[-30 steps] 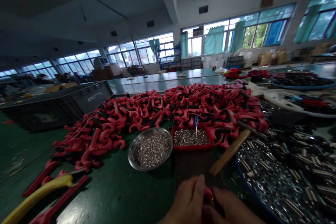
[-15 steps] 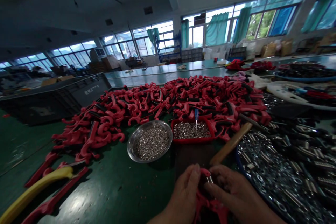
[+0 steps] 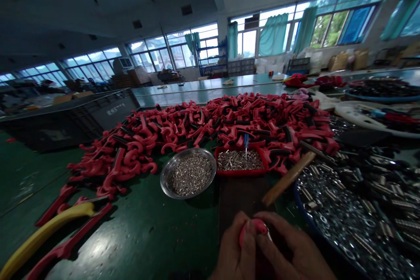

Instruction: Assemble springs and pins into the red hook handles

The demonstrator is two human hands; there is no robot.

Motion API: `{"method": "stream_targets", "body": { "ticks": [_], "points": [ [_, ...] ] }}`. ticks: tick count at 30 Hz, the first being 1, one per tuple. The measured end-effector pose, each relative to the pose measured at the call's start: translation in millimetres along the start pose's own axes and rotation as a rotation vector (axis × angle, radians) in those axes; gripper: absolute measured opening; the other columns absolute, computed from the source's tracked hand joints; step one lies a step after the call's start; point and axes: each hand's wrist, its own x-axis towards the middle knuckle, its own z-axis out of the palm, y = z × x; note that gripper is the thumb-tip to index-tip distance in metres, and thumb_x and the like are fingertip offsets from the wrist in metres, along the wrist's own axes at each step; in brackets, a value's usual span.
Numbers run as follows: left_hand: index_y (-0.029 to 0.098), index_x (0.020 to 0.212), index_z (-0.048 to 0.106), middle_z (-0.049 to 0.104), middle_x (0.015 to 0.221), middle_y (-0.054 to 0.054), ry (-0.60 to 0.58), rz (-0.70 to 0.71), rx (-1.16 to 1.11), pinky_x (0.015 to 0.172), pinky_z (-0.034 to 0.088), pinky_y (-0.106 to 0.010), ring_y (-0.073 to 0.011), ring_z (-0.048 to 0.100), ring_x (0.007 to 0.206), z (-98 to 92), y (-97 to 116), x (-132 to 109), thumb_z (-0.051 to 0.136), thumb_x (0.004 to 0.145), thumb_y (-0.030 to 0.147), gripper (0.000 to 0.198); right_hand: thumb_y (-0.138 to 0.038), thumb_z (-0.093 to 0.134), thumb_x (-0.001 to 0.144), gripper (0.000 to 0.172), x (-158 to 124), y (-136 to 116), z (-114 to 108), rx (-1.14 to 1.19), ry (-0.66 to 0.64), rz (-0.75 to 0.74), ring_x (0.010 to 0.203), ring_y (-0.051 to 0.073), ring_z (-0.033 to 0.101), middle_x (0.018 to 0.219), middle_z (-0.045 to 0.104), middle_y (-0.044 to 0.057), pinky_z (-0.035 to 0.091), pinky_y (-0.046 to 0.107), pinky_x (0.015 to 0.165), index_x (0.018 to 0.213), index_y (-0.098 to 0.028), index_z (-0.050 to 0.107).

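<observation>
Both hands meet low in the view around a red tool handle [image 3: 260, 226], whose rounded end shows between the fingertips. My left hand [image 3: 236, 247] is closed on its left side, with the thumb pressed on the red plastic. Around the right side my right hand [image 3: 292, 245] is closed too, its fingers curled over. A bit of shiny metal shows by the right fingertips; most of the handle is hidden. Just beyond the hands lies a dark flat plate [image 3: 241, 201]. A wooden-handled hammer [image 3: 288, 178] rests to its right.
Ahead spreads a heap of red hook-ended handles [image 3: 203, 124]. A steel bowl [image 3: 166, 183] and a red tray [image 3: 241, 173] hold small metal pins; a blue screwdriver [image 3: 246, 141] stands in the tray. Metal parts [image 3: 344, 214] fill the right. A yellow curved piece [image 3: 49, 232] lies left.
The red handle has been turned, so its rounded end now faces up between the fingers. My hands have drawn closer together and sit slightly lower.
</observation>
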Motion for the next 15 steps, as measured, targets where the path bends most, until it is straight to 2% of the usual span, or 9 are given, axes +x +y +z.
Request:
{"method": "stream_targets", "body": {
  "ticks": [3,6,8,11,13,15],
  "points": [
    [0.017,0.089,0.061,0.062,0.084,-0.007,-0.044,-0.016,-0.03,0.079,0.045,-0.028,-0.021,0.056,0.087,-2.2,0.3,4.8,0.035,0.079,0.063,0.054,-0.044,0.049,0.08,0.036,0.9,-2.0,1.1,-0.016,-0.009,-0.007,0.09,0.02,0.061,0.101,0.066,0.007,0.049,0.024,0.076,0.105,-0.019,0.059],
    [0.016,0.09,0.061,0.062,0.089,-0.008,-0.053,0.005,-0.005,0.081,0.043,-0.028,-0.021,0.054,0.089,-4.1,-0.4,12.0,0.037,0.079,0.063,0.054,-0.044,0.04,0.085,0.038,0.0,-1.9,1.7,0.009,-0.01,0.017,0.091,0.02,0.061,0.1,0.067,0.007,0.049,0.026,0.079,0.103,-0.019,0.061],
    [0.014,0.089,0.061,0.062,0.088,-0.008,-0.12,0.014,0.035,0.079,0.043,-0.027,-0.0204,0.054,0.088,-5.7,0.6,17.9,0.034,0.08,0.062,0.055,-0.044,0.036,0.087,0.038,-2.6,2.1,2.3,0.015,-0.038,0.006,0.089,0.02,0.062,0.099,0.067,0.006,0.05,0.028,0.077,0.102,-0.02,0.062],
    [0.012,0.091,0.059,0.06,0.089,-0.008,-0.206,0.026,0.076,0.076,0.042,-0.026,-0.0185,0.054,0.085,-11.2,7.7,28.8,0.027,0.084,0.059,0.057,-0.043,0.049,0.078,0.036,-6.2,17.0,4.2,-0.016,-0.009,-0.024,0.1,0.025,0.057,0.107,0.064,0.008,0.048,0.034,0.083,0.103,-0.021,0.063],
    [0.012,0.095,0.056,0.059,0.089,-0.007,-0.212,0.094,0.135,0.073,0.041,-0.026,-0.0169,0.054,0.081,-18.5,16.6,35.7,0.018,0.087,0.057,0.059,-0.041,0.058,0.071,0.039,-6.0,30.9,6.3,-0.029,0.033,-0.046,0.109,0.029,0.051,0.113,0.06,0.009,0.044,0.038,0.088,0.104,-0.021,0.063],
    [0.014,0.099,0.053,0.06,0.086,-0.007,-0.188,0.15,0.273,0.071,0.04,-0.027,-0.0172,0.055,0.077,-27.9,26.8,39.2,0.014,0.087,0.056,0.058,-0.039,0.061,0.069,0.042,-4.1,44.7,9.4,-0.023,0.063,-0.043,0.112,0.029,0.048,0.115,0.059,0.01,0.045,0.04,0.086,0.107,-0.023,0.061]
  ]
}}
